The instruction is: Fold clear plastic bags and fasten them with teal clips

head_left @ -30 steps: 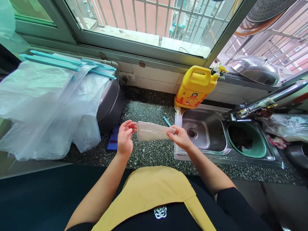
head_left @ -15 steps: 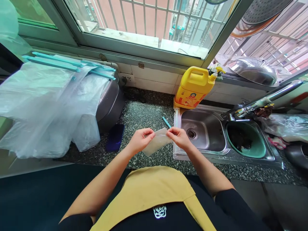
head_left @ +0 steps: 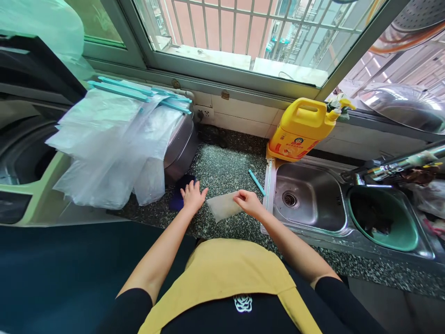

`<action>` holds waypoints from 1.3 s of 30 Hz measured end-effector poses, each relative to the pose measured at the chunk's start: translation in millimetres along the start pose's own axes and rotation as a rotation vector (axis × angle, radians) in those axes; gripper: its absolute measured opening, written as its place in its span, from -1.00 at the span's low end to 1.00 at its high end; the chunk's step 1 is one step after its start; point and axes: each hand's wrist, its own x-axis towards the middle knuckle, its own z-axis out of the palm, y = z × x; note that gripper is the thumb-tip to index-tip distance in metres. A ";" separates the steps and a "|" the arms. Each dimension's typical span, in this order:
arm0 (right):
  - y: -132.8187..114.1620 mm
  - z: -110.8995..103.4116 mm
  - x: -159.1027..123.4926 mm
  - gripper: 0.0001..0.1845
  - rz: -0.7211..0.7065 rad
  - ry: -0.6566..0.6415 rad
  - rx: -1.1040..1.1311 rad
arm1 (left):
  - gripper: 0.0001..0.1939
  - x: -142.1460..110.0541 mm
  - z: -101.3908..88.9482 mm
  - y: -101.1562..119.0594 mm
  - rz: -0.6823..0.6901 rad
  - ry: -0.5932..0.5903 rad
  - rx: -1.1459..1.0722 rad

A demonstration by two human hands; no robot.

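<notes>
My right hand [head_left: 249, 203] pinches the right end of a small translucent plastic bag [head_left: 222, 207] above the speckled counter [head_left: 222, 162]. Fingers spread, my left hand [head_left: 193, 195] is over a dark blue flat item [head_left: 176, 197] and partly covers it; whether they touch I cannot tell. Between the bag and the sink lies a light-blue bag clip [head_left: 256, 182]. More clips of that colour [head_left: 121, 90] hold large clear plastic bags [head_left: 114, 148] draped at the left.
A yellow jug with a pump [head_left: 299, 130] stands behind the steel sink [head_left: 309, 185]. In the right basin sits a green tub [head_left: 399, 236] with dark contents. A dark grey appliance [head_left: 182, 148] stands left of the counter's middle, and an open-lidded washer [head_left: 31, 157] is farther left.
My left hand has let go of the small bag and moved left, opening over the blue item. My right hand still holds the bag. The view has turned left.
</notes>
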 end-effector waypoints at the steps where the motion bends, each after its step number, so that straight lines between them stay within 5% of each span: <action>1: -0.4 -2.2 -0.4 -0.81 -0.017 -0.014 -0.012 | -0.57 -2.3 0.1 0.9 0.043 -0.024 -0.069; 6: -3.2 -18.7 -3.8 -0.81 -0.056 -0.100 -0.063 | -0.63 -23.1 -6.4 44.8 0.370 -0.250 -0.468; 9: -8.7 -27.4 -5.5 -0.83 -0.038 -0.088 -0.056 | -0.76 -32.0 -11.1 73.6 0.449 -0.374 -0.610; 17: -15.5 -37.1 -18.9 -0.75 0.013 0.132 0.166 | -0.76 -35.0 -21.4 90.4 0.153 -0.296 -0.839; 27: -11.2 -35.8 -29.1 -0.64 0.071 0.235 0.331 | -0.69 -38.6 -30.7 103.2 0.018 -0.283 -0.959; 35: -13.6 -46.7 -22.7 -0.58 0.103 0.346 0.460 | -0.50 -33.1 -32.1 100.6 -0.006 -0.506 -1.037; 39: -7.6 -54.6 -21.4 -0.56 0.091 0.416 0.513 | -0.63 -30.7 -35.8 95.5 0.003 -0.630 -0.915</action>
